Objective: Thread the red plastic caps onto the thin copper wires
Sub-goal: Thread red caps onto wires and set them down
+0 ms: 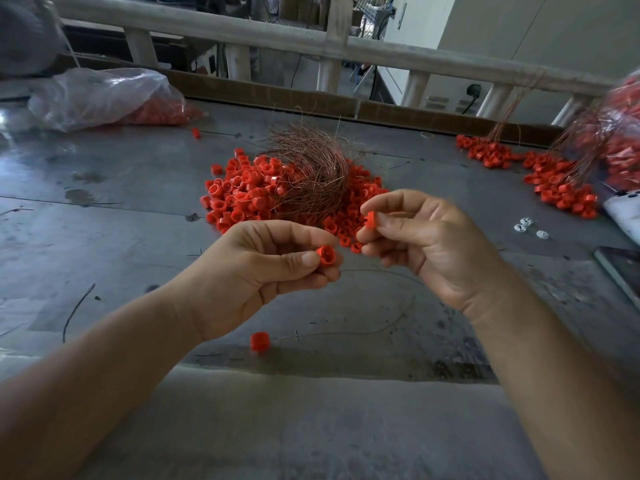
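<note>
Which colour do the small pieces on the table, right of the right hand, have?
White small pieces, seen in the head view.

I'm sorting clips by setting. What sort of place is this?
Probably a small workshop doing piecework assembly by hand. A heap of loose red caps and a tangle of copper wire lie on a worn metal-topped bench, with a plastic bag of more caps.
</note>
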Demonstrator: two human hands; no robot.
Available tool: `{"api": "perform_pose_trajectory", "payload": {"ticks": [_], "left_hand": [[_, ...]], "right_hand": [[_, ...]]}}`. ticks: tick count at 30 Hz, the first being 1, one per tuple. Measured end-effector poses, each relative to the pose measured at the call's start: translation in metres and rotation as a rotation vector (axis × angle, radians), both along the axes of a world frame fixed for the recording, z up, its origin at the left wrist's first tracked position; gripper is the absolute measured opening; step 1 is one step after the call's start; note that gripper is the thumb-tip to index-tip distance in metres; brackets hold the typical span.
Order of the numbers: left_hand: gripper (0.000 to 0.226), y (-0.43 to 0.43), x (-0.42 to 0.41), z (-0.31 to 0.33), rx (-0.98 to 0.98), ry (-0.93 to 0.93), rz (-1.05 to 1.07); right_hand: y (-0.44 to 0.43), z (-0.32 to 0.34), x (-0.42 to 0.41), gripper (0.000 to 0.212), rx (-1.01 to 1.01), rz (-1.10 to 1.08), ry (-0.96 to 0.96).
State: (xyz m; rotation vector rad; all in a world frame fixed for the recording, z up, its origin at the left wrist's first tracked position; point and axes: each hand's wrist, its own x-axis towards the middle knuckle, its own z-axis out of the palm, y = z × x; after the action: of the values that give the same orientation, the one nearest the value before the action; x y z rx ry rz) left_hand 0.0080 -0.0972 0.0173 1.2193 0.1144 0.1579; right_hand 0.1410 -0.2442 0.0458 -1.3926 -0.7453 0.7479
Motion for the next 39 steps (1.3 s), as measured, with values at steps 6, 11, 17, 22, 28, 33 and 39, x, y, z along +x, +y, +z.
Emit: {"api": "perform_pose_trajectory", "payload": {"ticks": [6,11,17,22,28,33,39], "left_hand": [[0.022,-0.001,0.001,0.0,0.018,0.008,0.03],[0.018,-0.002,0.001,0.001,0.049,0.006,0.082],[0.02,-0.002,0.002,0.0,0.051,0.006,0.154],[0.019,-0.002,0.002,0.0,0.049,0.015,0.174],[0.018,-0.005,0.003,0.0,0.081,0.017,0.197],[0.019,-0.005,0.002,0.001,0.123,0.009,0.199],[0.02,-0.006,0.002,0.001,0.141,0.006,0.201]], "right_hand": [[0.002,-0.003,-0.007,0.018,0.032,0.045,-0.032],[0.004,-0.006,-0.015,0.014,-0.004,0.008,-0.245],[0.011,-0.015,-0.03,0.03,0.015,-0.088,-0.651],[0.01,-0.015,-0.032,0.024,0.02,-0.106,-0.639],[0.01,-0.015,-0.034,0.025,-0.006,-0.138,-0.723],[0.01,-0.015,-0.034,0.019,-0.022,-0.144,-0.736],[0.011,-0.017,-0.032,0.018,-0.041,-0.162,-0.749]]}}
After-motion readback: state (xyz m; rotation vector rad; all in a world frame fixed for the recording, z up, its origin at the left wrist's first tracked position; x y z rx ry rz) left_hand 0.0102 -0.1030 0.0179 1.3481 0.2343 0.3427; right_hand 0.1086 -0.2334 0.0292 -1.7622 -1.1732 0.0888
